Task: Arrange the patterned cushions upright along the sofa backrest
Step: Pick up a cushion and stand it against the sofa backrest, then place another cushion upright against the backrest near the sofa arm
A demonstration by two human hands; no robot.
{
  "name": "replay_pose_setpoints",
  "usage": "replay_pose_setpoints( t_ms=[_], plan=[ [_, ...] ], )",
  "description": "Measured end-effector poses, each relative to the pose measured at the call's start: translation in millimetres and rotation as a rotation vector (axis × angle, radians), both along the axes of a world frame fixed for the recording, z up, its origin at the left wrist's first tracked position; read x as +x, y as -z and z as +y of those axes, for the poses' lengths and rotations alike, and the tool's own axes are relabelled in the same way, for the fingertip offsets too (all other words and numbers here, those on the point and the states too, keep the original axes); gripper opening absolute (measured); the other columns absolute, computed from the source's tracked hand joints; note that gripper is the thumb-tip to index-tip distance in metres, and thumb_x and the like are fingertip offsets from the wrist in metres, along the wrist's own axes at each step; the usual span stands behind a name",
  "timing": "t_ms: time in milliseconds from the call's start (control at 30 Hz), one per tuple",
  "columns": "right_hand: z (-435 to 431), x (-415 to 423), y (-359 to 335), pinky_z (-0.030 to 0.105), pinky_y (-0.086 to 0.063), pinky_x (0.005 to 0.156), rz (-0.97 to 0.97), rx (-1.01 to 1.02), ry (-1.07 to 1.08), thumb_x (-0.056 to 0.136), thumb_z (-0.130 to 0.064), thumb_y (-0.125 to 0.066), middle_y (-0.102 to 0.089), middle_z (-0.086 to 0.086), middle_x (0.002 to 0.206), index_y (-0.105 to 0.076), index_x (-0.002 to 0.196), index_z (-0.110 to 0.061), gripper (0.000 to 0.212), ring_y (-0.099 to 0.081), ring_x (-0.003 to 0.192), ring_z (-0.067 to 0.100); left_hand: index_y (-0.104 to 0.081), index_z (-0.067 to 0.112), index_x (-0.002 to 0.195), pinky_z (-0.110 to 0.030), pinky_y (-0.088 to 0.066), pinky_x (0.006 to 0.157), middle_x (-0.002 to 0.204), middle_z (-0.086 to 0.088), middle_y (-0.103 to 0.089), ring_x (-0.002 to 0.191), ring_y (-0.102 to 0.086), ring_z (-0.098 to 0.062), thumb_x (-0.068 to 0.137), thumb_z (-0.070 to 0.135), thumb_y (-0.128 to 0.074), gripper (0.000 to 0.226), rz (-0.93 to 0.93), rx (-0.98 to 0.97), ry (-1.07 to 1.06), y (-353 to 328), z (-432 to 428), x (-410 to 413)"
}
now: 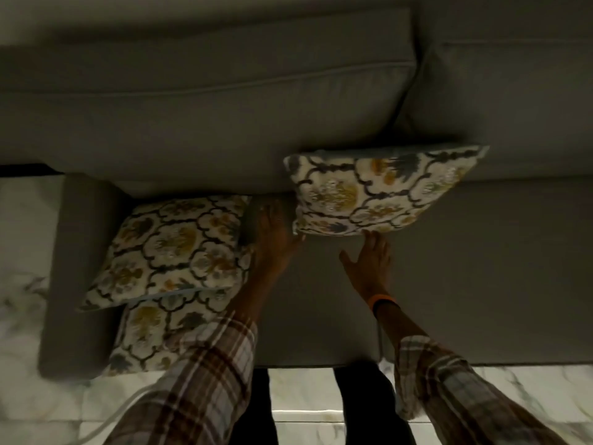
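Against the grey fabric sofa backrest (205,101), a square cream cushion printed with dark lattice and ochre floral motifs (382,191) stands propped on its edge, leaning on the backrest near the seam between two back pads. A person in plaid sleeves reaches toward it over the sofa seat (465,268): the left hand (272,236), fingers extended and flat, lies by the cushion's lower left corner, in the gap between it and a second matching cushion (179,248), and seems to touch that corner rather than clasp it; the right hand (369,268), wearing an orange wristband (380,300), is spread open with its fingertips at the cushion's lower edge, holding nothing. Whether either hand presses the fabric cannot be told in the dim light. The second cushion lies tilted toward the armrest (73,268), away from the backrest, partly covering a third matching cushion (150,338) flat at the seat's front edge. The step in hand appears to be steadying the first cushion upright. Two cushions remain to place; the next move likely calls for lifting the tilted one and standing it against the backrest beside the first.
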State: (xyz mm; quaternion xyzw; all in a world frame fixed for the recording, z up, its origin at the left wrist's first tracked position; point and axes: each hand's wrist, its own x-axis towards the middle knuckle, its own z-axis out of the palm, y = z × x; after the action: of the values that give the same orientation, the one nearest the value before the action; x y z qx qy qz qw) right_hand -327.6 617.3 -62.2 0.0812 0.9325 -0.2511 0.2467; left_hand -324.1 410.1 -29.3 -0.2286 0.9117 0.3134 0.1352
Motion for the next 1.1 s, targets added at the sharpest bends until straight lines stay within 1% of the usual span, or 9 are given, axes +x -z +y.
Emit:
replay_pose_setpoints(
  t_ms=[200, 367, 467, 533, 633, 733, 833, 1000, 1100],
  plan=[
    [-170, 20, -12, 0.044, -0.051, 0.101, -0.125, -0.328, 0.038, 0.099, -0.035, -0.065, -0.061, 0.019, 0.138, -0.061, 0.136, -0.006, 0.047, -0.058, 0.128, 0.037, -0.034, 0.007, 0.151, -0.052, -0.018, 0.123, 0.16, -0.024, -0.027, 0.147, -0.025, -0.041, 0.094, 0.034, -0.059, 0.068, 0.052, -0.244, 0.058, -23, -130, 42],
    [-277, 17, 12, 0.044, -0.056, 0.089, -0.375, -0.501, 0.272, 0.098, -0.043, -0.064, -0.063, 0.013, 0.132, -0.051, 0.142, -0.004, 0.06, -0.064, 0.114, 0.034, -0.033, 0.007, 0.15, -0.054, -0.026, 0.119, 0.158, -0.023, -0.031, 0.142, -0.032, -0.039, 0.094, 0.043, -0.055, 0.07, -0.096, -0.182, -0.288, 8, -293, 70],
    [-313, 20, 39, 0.033, -0.055, 0.065, -0.438, -0.496, 0.313, 0.091, -0.055, -0.066, -0.066, 0.009, 0.11, -0.055, 0.136, -0.007, 0.066, -0.064, 0.083, 0.023, -0.032, 0.013, 0.152, -0.053, -0.032, 0.116, 0.158, -0.021, -0.03, 0.14, -0.035, -0.04, 0.089, 0.06, -0.054, 0.081, -0.289, 0.02, -0.467, 43, -365, 87],
    [-327, 20, 55, 0.036, -0.054, 0.072, -0.444, -0.481, 0.307, 0.094, -0.054, -0.064, -0.064, 0.009, 0.108, -0.051, 0.137, -0.01, 0.063, -0.065, 0.089, 0.029, -0.028, 0.014, 0.153, -0.055, -0.033, 0.113, 0.158, -0.022, -0.029, 0.14, -0.035, -0.044, 0.089, 0.062, -0.054, 0.084, -0.341, 0.146, -0.519, 66, -393, 101],
    [-344, 15, 72, 0.042, -0.049, 0.102, -0.459, -0.59, 0.41, 0.089, -0.055, -0.071, -0.06, 0.01, 0.141, -0.044, 0.153, -0.009, 0.084, -0.059, 0.129, 0.035, -0.01, 0.018, 0.158, -0.052, -0.038, 0.112, 0.161, -0.017, -0.027, 0.138, -0.04, -0.04, 0.081, 0.072, -0.06, 0.106, -0.388, 0.449, -0.731, 94, -416, 117],
    [-346, 12, 78, 0.05, -0.049, 0.112, -0.518, -0.738, 0.43, 0.058, -0.074, -0.081, -0.065, 0.01, 0.143, -0.057, 0.147, -0.017, 0.108, -0.063, 0.128, 0.032, -0.017, 0.017, 0.157, -0.045, -0.049, 0.099, 0.155, -0.015, -0.041, 0.129, -0.052, -0.033, 0.061, 0.08, -0.071, 0.126, -0.351, 0.624, -0.83, 104, -424, 121],
    [-339, 20, 73, 0.054, -0.049, 0.112, -0.46, -0.738, 0.456, 0.052, -0.077, -0.085, -0.062, 0.008, 0.146, -0.05, 0.151, -0.019, 0.12, -0.061, 0.131, 0.029, -0.026, 0.017, 0.155, -0.044, -0.053, 0.096, 0.149, -0.013, -0.048, 0.12, -0.058, -0.03, 0.066, 0.077, -0.071, 0.116, -0.281, 0.565, -0.804, 95, -419, 123],
    [-313, 54, 27, 0.052, -0.054, 0.107, -0.379, -0.793, 0.455, 0.088, -0.044, -0.078, -0.064, 0.004, 0.143, -0.056, 0.139, -0.031, 0.057, -0.065, 0.125, 0.025, -0.041, 0.024, 0.148, -0.046, -0.052, 0.1, 0.144, -0.007, -0.054, 0.125, -0.057, -0.028, 0.071, 0.069, -0.075, 0.096, -0.08, 0.514, -0.775, 54, -389, 150],
    [-269, 72, 8, 0.054, -0.054, 0.107, -0.373, -0.807, 0.44, 0.088, -0.041, -0.08, -0.065, 0.0, 0.142, -0.055, 0.137, -0.039, 0.056, -0.066, 0.127, 0.024, -0.044, 0.014, 0.146, -0.047, -0.052, 0.098, 0.143, -0.016, -0.055, 0.124, -0.057, -0.034, 0.087, 0.038, -0.072, 0.07, -0.023, 0.701, -0.879, 35, -360, 173]
  ],
)
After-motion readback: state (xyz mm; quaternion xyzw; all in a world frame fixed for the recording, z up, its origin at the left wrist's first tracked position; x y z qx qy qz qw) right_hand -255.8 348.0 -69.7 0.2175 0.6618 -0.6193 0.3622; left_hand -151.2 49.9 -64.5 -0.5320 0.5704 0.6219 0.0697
